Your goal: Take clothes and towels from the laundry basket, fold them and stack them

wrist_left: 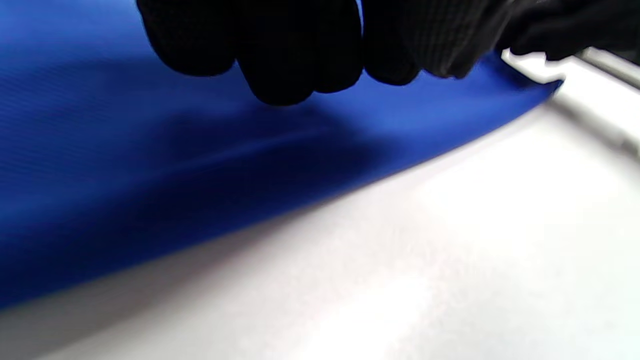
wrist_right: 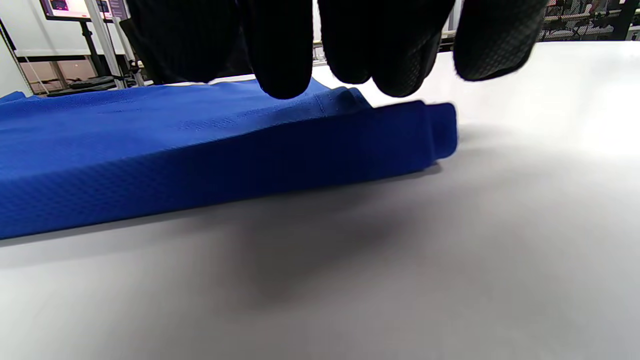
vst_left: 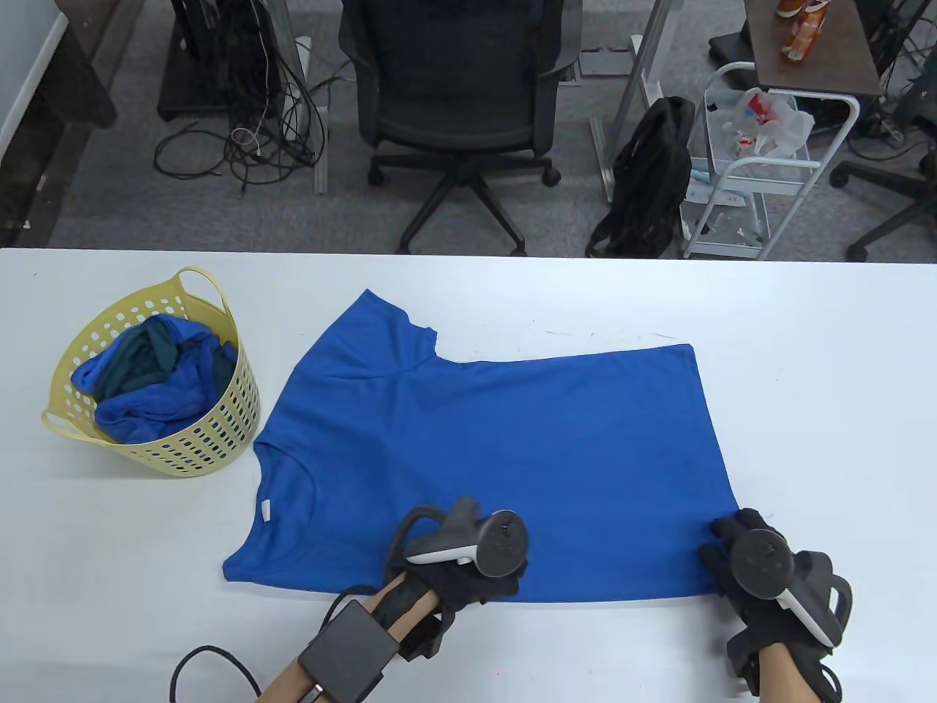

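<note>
On the left side of the white table point(vst_left: 805, 351) we are seeing a yellow basket point(vst_left: 212, 432) with lots of little holes and two loop handles. It is standing upright. Inside it, a pile of clothes point(vst_left: 150, 381) is sitting all bunched up. Most of them are blue, and one dark green piece is lying on top. The pile is reaching almost up to the rim.

Just beside the basket, a blue shirt point(vst_left: 498, 439) is lying flat on the table. Its neck hole is pointing toward the basket, one sleeve is pointing to the far side, and its bottom hem is on the right. It is not touching the basket.

Our left hand point(vst_left: 468, 578) is resting on the near edge of the shirt, around the middle. In the left wrist view its fingers point(wrist_left: 295, 65) are curling down onto the blue cloth, and they seem to be pinching the edge, which is lifting a little off the table.

Our right hand point(vst_left: 761, 586) is sitting at the near right corner of the shirt. In the right wrist view its fingers point(wrist_right: 280, 55) are hanging straight down over that corner, which is lifting a bit too. We cannot tell if this hand is gripping the cloth or only touching it.

Behind the table, a black chair point(vst_left: 457, 95) is standing on the floor.
</note>
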The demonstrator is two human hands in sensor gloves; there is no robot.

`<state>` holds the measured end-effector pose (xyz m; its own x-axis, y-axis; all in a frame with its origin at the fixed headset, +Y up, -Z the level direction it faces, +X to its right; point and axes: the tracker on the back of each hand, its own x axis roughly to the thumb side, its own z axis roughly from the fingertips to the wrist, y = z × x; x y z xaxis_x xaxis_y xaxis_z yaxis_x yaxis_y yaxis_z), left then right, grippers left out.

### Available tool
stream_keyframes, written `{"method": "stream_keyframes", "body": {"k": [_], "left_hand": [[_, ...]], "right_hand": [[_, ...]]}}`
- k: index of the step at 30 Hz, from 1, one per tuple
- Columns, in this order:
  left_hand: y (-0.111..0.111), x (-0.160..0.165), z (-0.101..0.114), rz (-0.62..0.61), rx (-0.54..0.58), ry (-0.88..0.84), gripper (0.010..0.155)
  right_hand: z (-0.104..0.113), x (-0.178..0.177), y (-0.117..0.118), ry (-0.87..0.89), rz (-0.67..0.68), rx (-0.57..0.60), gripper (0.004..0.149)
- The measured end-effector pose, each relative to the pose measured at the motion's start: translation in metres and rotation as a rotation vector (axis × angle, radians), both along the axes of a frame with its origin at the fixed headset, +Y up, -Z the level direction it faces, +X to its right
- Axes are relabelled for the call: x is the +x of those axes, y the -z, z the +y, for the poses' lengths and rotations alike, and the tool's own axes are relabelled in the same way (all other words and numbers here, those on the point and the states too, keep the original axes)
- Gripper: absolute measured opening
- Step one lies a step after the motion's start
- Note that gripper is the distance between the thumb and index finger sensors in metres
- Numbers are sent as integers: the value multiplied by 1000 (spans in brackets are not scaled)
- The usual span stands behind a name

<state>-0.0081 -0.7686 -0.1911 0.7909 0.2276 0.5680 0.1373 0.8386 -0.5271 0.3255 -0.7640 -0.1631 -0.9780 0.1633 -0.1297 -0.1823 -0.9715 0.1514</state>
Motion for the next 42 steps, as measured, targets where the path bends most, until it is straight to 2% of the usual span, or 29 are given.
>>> {"method": "stream_keyframes", "body": {"k": [3,8,10,13,16,18,20,21,22,25,28,31,35,38,42], "left_hand": [[-2,6,-6,-2,66,35,47],[-8,2,-6,-70,121,80,63],[-12,0,-7,-84,164,85,66],[-21,1,-8,-107,283,92,57],[-26,-1,-12,-109,339,54,47],[-22,-5,-9,-102,322,27,44],[-5,-15,17,-12,249,-59,43],[3,-19,33,29,256,-120,42],[11,-24,55,63,279,-178,42],[31,-38,138,89,399,-269,42],[42,-47,195,111,479,-274,42],[49,-49,217,125,490,-271,42],[55,-51,217,141,501,-254,42],[61,-51,212,160,492,-252,42],[71,-50,209,196,461,-265,42]], "right_hand": [[0,0,0,12,0,1,57],[0,0,1,23,-1,-3,57],[0,0,1,24,-2,-4,57],[-1,1,1,23,-3,1,57],[-1,1,1,17,-1,3,57],[-1,0,1,17,0,6,57],[-1,0,1,22,2,17,57],[-1,0,2,27,4,22,56],[-1,0,2,30,6,26,56],[-2,0,3,38,7,34,56],[-3,-1,3,35,8,39,56],[-4,-5,5,53,30,28,56],[0,-24,10,104,132,-1,52],[8,-58,13,163,340,-76,52],[21,-124,3,243,671,-319,62]]}}
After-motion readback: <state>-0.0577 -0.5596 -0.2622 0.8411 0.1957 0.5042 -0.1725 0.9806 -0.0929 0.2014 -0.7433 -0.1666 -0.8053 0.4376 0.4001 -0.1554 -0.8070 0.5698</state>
